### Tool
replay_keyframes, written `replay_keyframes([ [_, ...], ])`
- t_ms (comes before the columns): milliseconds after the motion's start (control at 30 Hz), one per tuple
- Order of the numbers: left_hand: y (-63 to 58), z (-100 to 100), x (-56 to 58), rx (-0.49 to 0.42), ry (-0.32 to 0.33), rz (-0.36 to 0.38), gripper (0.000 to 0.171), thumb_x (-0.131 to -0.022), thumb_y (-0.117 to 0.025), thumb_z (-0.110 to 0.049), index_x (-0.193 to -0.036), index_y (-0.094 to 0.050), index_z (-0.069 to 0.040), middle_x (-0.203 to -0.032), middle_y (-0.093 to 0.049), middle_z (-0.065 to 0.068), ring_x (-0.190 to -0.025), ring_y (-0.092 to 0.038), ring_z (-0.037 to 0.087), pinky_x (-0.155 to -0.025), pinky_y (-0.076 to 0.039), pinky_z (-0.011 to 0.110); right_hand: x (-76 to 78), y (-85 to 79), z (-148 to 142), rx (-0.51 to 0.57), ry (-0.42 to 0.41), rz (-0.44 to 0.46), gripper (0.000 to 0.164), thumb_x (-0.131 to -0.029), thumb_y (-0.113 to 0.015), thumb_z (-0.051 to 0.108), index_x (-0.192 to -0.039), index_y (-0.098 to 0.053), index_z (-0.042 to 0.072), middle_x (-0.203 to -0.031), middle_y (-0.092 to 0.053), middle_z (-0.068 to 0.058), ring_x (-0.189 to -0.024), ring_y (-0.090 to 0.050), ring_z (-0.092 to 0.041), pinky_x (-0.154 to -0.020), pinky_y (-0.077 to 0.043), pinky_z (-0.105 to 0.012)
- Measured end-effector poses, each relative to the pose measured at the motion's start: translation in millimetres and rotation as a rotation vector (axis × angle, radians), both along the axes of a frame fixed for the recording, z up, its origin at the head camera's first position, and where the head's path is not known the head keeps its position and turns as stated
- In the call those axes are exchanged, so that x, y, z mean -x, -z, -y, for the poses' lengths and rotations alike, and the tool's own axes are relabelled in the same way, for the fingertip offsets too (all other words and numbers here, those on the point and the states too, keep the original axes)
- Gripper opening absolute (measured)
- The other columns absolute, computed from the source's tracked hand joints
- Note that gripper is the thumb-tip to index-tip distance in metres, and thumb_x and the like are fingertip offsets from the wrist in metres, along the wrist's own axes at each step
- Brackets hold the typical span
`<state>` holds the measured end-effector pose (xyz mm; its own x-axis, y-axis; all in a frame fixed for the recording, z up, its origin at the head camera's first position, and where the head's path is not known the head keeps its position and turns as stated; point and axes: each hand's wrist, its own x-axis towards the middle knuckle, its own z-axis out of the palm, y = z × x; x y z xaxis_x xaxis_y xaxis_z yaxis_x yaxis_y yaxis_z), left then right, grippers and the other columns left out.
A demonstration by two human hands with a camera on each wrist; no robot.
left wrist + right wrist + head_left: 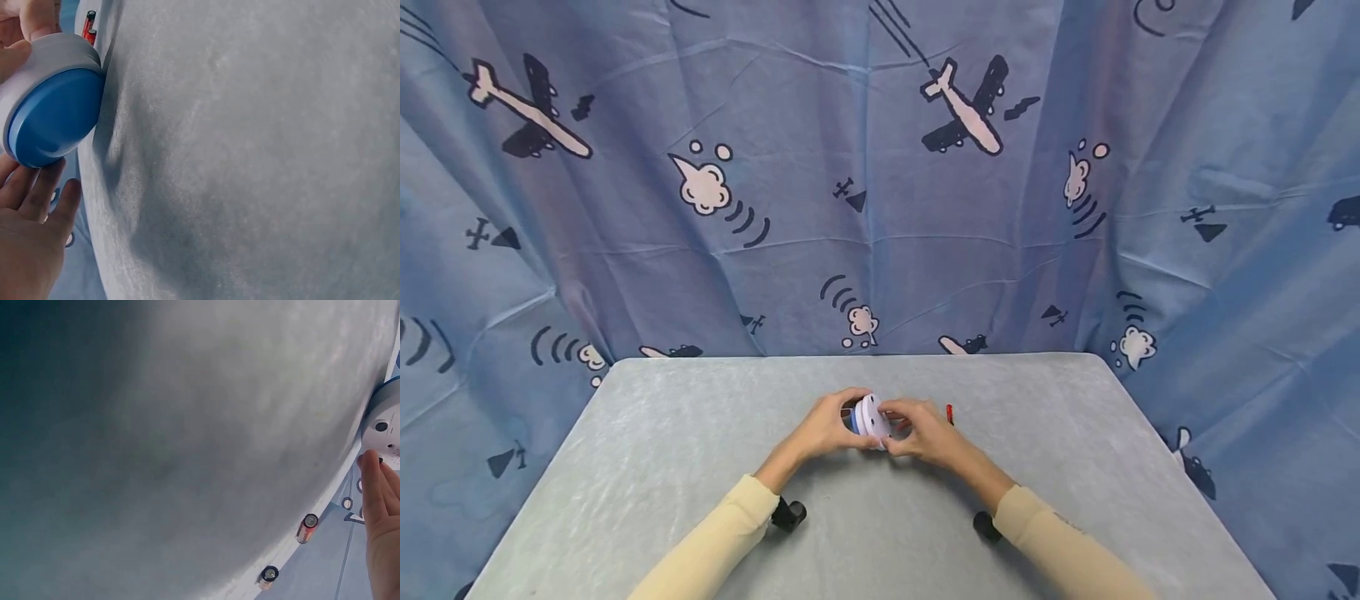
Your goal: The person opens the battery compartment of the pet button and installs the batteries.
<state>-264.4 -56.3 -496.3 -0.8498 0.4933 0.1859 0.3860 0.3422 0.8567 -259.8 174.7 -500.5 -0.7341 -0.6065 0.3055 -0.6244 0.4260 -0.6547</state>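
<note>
Both hands hold a round push button with a white base and a blue dome point(59, 115), tipped on its side just above or on the table. In the head view my left hand point(827, 427) grips its rim from the left, fingers above and thumb below. My right hand point(925, 433) has fingers and thumb on the white underside point(872, 415), which has dark round spots. In the right wrist view that white base point(387, 425) shows at the right edge, partly cut off.
Two red and black batteries stand near the button; the right wrist view shows one battery point(307, 529) and another battery point(269, 575). A grey cloth covers the table point(700, 467). Behind hangs a blue curtain point(805, 167) with printed planes.
</note>
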Motion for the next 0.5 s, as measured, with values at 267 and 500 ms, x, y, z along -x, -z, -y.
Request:
replay_keyframes([
  [267,2.0,-0.4,1.1,0.000,-0.013,0.003,0.073,-0.074,-0.093,-0.019,-0.136,-0.059,0.000,-0.127,-0.063,0.013,-0.115,-0.063,0.029,-0.095,-0.051,0.037,1.4,-1.2,-0.4,-0.022,-0.006,0.024,0.048,-0.078,-0.075,-0.001,-0.125,-0.066,-0.005,-0.123,-0.067,-0.019,-0.106,-0.068,-0.032,-0.084,-0.057,-0.039],
  [500,2.3,1.6,2.8,0.012,-0.020,-0.007,0.072,-0.074,-0.093,-0.018,-0.135,-0.060,0.000,-0.124,-0.065,0.011,-0.112,-0.064,0.024,-0.093,-0.051,0.034,1.8,-3.1,1.0,-0.030,-0.021,0.023,0.044,-0.080,-0.072,-0.002,-0.124,-0.068,-0.003,-0.121,-0.068,-0.016,-0.104,-0.068,-0.028,-0.083,-0.057,-0.037],
])
